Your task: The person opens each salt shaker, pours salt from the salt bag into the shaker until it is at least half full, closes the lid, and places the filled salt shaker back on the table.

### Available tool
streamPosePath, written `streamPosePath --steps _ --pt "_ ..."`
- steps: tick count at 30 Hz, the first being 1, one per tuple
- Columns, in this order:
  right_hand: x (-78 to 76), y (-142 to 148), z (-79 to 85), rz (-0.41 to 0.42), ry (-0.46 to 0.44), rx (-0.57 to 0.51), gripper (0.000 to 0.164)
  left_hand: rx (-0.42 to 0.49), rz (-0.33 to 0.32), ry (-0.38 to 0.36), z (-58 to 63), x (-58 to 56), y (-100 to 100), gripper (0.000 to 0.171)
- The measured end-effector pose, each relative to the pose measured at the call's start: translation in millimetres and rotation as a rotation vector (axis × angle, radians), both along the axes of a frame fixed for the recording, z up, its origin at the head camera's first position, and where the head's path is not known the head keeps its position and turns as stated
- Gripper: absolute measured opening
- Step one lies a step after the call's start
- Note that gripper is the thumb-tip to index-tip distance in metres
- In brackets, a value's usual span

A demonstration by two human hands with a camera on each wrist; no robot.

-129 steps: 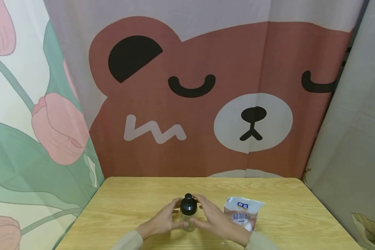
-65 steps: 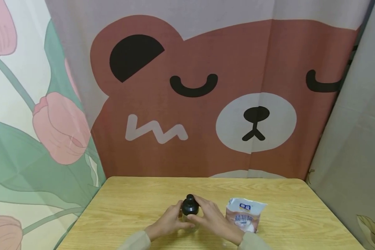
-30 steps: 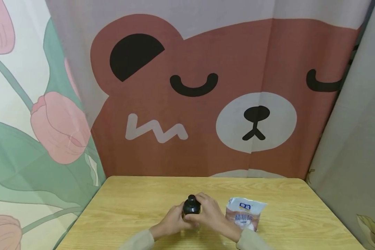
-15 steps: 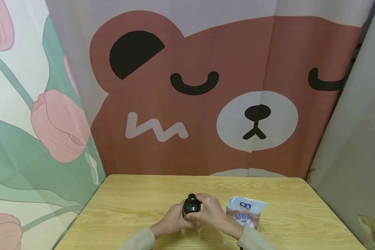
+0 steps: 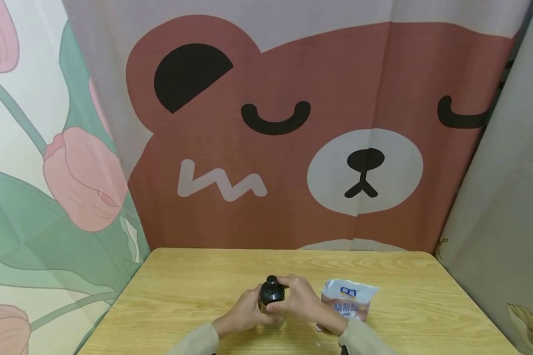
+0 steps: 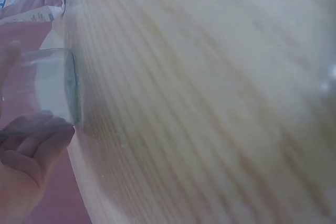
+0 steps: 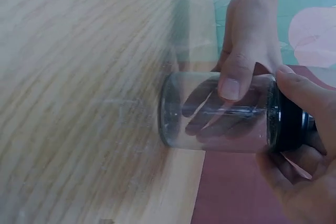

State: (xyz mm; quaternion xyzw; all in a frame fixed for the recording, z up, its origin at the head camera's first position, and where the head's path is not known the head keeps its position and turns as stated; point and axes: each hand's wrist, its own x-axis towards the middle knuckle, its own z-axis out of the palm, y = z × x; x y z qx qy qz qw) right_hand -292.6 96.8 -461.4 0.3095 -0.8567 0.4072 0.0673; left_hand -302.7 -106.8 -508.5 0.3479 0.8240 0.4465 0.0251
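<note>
A clear bottle with a black lid and a small knob on top stands upright on the table in front of me. My left hand holds its clear body from the left; in the right wrist view the left thumb lies along one side, with fingers showing through the far wall. My right hand grips the black lid between thumb and fingers. In the left wrist view the bottle's base touches the tabletop. Nothing can be made out inside the clear body. Part of the body is hidden by the hands in the head view.
A salt packet with blue lettering stands just right of my right hand, partly behind that wrist. The light wooden table ends at a curtain with a bear print. A tulip-print curtain hangs on the left.
Both hands have drawn in from loosely around the bottle to holding it. The right fingers have moved onto the lid. In the last half second the hands have barely moved.
</note>
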Motion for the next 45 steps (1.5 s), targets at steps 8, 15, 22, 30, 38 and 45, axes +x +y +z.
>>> streamPosePath --steps 8,15,22,30,38,45 --pt "0.4 0.2 -2.6 0.05 -0.028 -0.029 0.062 0.022 0.002 -0.051 3.7 2.2 -0.3 0.065" --pt "0.4 4.5 -1.8 0.138 -0.096 -0.063 0.051 0.005 0.041 -0.07 2.5 1.8 0.7 0.064" --pt "1.1 4.3 -1.8 0.192 -0.117 -0.106 0.035 -0.028 0.066 -0.043 -0.7 0.8 1.5 0.063" --pt "2.6 2.6 0.4 0.144 -0.131 -0.068 0.045 -0.014 0.042 -0.006 -2.9 -0.4 1.9 0.066" --pt "0.6 7.7 5.5 0.165 -0.195 -0.027 0.058 -0.009 0.042 -0.013 -1.0 2.1 1.5 0.066" --pt "-1.0 8.7 -3.3 0.189 -0.153 -0.076 0.063 -0.003 0.054 -0.025 -0.2 2.1 0.6 0.063"
